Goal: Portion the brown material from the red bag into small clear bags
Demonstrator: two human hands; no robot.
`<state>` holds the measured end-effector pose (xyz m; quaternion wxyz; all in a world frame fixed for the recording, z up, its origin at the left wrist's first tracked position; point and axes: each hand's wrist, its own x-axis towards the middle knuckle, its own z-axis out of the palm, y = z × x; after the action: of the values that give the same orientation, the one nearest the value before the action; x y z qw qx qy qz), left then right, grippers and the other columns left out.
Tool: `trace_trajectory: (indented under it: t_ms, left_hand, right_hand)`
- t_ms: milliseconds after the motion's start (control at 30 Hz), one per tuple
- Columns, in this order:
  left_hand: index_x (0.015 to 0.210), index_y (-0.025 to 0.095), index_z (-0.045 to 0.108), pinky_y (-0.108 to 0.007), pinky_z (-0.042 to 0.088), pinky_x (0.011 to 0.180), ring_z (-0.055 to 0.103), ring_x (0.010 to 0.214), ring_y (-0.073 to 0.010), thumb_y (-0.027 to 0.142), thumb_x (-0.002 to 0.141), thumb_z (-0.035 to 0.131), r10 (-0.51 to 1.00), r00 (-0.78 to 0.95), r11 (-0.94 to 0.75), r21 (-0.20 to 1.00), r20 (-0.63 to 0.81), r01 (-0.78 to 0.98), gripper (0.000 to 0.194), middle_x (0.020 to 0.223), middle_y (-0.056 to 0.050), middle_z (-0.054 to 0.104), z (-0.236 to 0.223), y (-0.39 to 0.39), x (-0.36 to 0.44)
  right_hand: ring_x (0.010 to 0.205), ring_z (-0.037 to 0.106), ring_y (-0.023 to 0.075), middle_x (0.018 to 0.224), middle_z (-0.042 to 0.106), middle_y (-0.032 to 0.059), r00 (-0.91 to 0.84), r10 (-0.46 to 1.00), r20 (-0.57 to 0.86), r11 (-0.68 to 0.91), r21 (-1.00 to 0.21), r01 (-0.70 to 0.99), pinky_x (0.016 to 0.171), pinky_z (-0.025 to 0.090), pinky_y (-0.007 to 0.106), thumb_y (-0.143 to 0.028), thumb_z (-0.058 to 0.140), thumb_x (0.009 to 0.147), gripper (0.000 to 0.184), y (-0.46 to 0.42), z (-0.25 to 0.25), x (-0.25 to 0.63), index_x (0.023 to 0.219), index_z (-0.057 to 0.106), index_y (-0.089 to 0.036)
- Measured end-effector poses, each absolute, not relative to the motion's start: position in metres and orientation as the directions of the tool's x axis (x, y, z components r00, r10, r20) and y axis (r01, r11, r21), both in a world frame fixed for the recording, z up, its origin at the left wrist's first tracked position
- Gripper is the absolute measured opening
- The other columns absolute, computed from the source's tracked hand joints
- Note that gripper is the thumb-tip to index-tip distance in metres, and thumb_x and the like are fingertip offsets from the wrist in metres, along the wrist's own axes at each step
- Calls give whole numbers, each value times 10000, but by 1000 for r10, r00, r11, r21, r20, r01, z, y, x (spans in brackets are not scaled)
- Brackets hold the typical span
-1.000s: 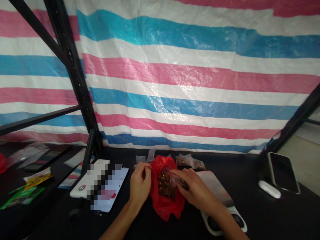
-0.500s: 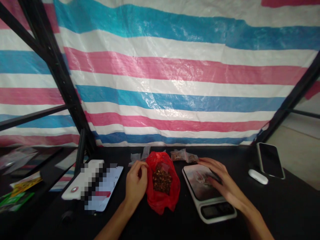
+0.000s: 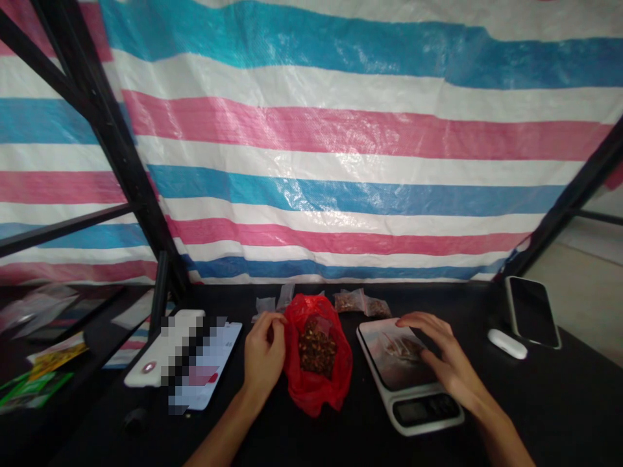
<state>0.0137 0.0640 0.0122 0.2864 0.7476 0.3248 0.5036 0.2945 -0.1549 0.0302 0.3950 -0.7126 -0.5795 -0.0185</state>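
A red plastic bag (image 3: 342,363) lies spread at the top on the black table, with brown, dried crumbly bits (image 3: 316,347) inside. My left hand (image 3: 264,350) is closed at the bag's left edge, its curled fingers against the red plastic. To the right sits a white kitchen scale (image 3: 384,383) with a shiny plate and a dark display. My right hand (image 3: 438,353) hovers over the plate's right side, thumb and fingers apart. A brownish, glossy patch shows on the plate under these fingers; whether it is a small clear bag or a reflection, I cannot tell.
Behind the scale lie small filled clear bags (image 3: 349,300). Flat clear bags (image 3: 265,305) are behind my left hand. A phone (image 3: 533,311) and a white case (image 3: 507,344) sit at right. A white device (image 3: 146,366) and a lit phone (image 3: 209,370) lie at left, partly pixelated.
My right hand has drawn back slightly to the right over the scale, its fingers wider apart. My left hand stays by the red bag. The view has shifted a little.
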Motion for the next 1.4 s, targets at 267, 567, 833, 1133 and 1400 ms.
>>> trace_trajectory:
  t_ms: [267,567,833,1133,1400]
  left_hand:
    - [755,211,627,-281,448,708,612,738,-176,243,955,425,760,297,-641,744,579,190,286,749,-9,636,15,61,14]
    - [752,216,627,-283,453,698,616,732,-180,238,952,425,772,297,-625,756,562,194,286,753,-13,643,14,63,14]
    - [719,214,621,-271,468,688,628,719,-176,221,940,434,757,268,-647,740,596,181,289,735,-11,650,18,61,15]
    - [717,219,619,-274,462,670,621,708,-180,213,943,422,771,292,-624,763,565,168,300,733,-15,645,16,58,17]
    - [733,216,616,-275,472,701,639,731,-176,202,942,422,768,279,-627,766,576,144,286,759,-13,659,17,60,16]
  right_hand:
    - [1291,500,329,1280,651,76,350,873,339,-122,-544,830,1125,337,555,-183,526,712,495,-156,41,285,1178,672,-263]
    - [1314,491,335,1318,628,76,348,888,302,-126,-568,814,1132,355,574,-192,563,723,510,-157,34,286,1213,668,-285]
    - [1294,527,337,1307,643,82,349,876,334,-123,-544,830,1121,405,558,-246,623,775,445,-154,24,289,1214,677,-293]
    - [1121,642,329,1172,709,117,384,842,380,-115,-569,814,1025,492,521,-438,636,867,357,-133,23,284,1162,696,-247]
    - [1204,639,253,1343,660,71,73,961,266,102,-588,802,1049,506,397,-267,620,927,474,-86,70,208,1396,554,-290]
